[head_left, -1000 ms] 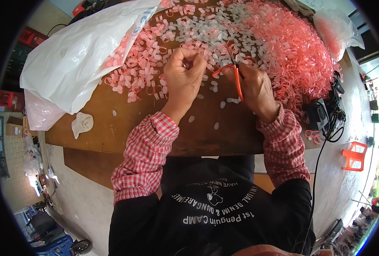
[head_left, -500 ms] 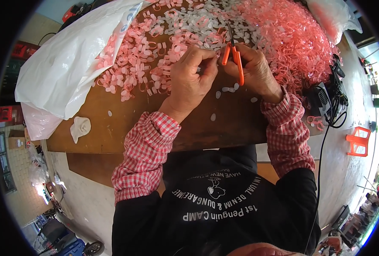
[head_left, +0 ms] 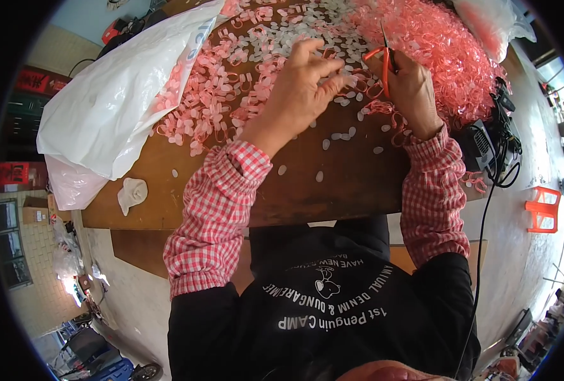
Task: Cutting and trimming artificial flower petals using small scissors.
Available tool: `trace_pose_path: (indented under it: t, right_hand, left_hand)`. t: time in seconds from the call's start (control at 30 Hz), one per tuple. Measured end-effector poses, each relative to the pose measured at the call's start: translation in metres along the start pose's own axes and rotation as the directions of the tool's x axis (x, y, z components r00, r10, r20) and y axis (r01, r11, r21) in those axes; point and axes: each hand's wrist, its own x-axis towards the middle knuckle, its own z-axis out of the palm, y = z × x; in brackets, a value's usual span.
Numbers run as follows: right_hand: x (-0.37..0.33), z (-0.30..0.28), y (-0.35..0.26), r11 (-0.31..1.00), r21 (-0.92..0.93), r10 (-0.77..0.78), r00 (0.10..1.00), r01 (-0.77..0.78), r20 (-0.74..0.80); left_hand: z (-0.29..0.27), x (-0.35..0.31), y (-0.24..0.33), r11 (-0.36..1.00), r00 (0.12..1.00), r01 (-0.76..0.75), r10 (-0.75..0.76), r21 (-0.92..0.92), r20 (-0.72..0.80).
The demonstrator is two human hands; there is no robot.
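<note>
My right hand [head_left: 409, 89] is closed on a pair of orange-handled scissors [head_left: 385, 66], their dark blades pointing away from me. To its left, my left hand [head_left: 304, 92] hovers over the table with its fingers spread. By its thumb tip is a small translucent piece, blurred, and I cannot tell whether it touches the skin. Pink looped plastic pieces [head_left: 196, 105] lie in a loose spread beyond and left of my left hand. Whitish oval bits [head_left: 336, 136] are scattered on the table below the hands, and more lie among the pink pieces at the back.
A tall heap of shiny pink pieces [head_left: 444, 54] covers the table's back right. A large white plastic bag [head_left: 114, 117] lies at the left, near a crumpled whitish lump [head_left: 132, 194]. Black cables and an adapter [head_left: 485, 146] sit at the right edge of the brown table [head_left: 231, 197].
My hands have moved apart, the right one shifting right with the scissors. The left hand's fingers have opened from a pinch. Another oval bit now shows on the table near my left wrist.
</note>
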Motion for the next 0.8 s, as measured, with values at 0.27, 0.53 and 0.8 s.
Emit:
trace_pose_path:
  t: [0.27, 0.53, 0.8]
  right_hand:
    - [-0.007, 0.007, -0.025, 0.993, 0.097, -0.084, 0.969, 0.063, 0.233]
    - [0.010, 0.067, -0.004, 0.874, -0.310, -0.278, 0.909, 0.373, 0.310]
    - [0.007, 0.020, 0.001, 0.909, -0.279, -0.335, 0.941, 0.308, -0.051]
  left_hand:
    - [-0.050, 0.038, -0.066, 0.913, 0.887, 0.129, -0.281, 0.388, 0.366]
    - [-0.043, 0.043, -0.087, 0.868, 0.731, 0.104, -0.398, 0.486, 0.554]
    - [-0.066, 0.030, -0.083, 0.868, 0.844, 0.475, -0.495, 0.142, 0.205]
